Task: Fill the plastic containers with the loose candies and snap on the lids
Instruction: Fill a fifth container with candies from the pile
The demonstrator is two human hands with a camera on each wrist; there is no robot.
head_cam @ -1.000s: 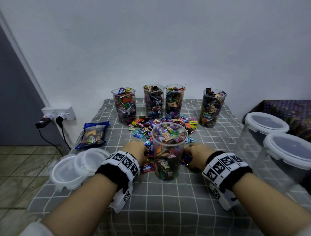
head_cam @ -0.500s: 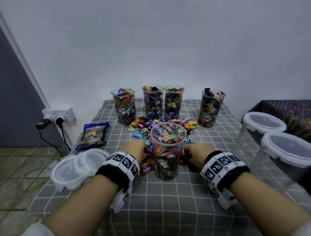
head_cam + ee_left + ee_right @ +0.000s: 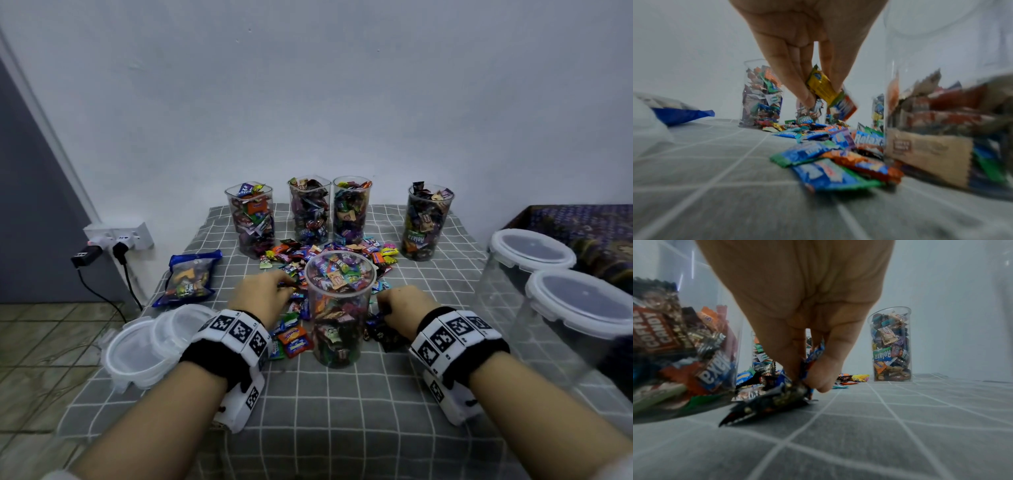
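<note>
A clear plastic container (image 3: pixel 339 308) almost full of wrapped candies stands mid-table between my hands. Loose candies (image 3: pixel 329 253) lie behind it and on both sides. My left hand (image 3: pixel 263 294) is just left of it; in the left wrist view its fingers pinch a yellow candy (image 3: pixel 821 84) and another wrapper above the pile. My right hand (image 3: pixel 400 308) is on the container's right; in the right wrist view it grips several dark and blue candies (image 3: pixel 789 391) down at the cloth. Several filled lidless containers (image 3: pixel 251 219) stand along the back.
A stack of clear lids (image 3: pixel 144 346) sits at the table's left edge, a blue candy bag (image 3: pixel 188 277) behind it. Two large lidded tubs (image 3: pixel 579 308) stand on the right. A grey checked cloth (image 3: pixel 342 411) covers the table. A wall socket with plugs (image 3: pixel 116 240) is at left.
Both hands have shifted slightly beside the container and closed on candies; the left hand has lifted its candies off the pile. The container has not moved.
</note>
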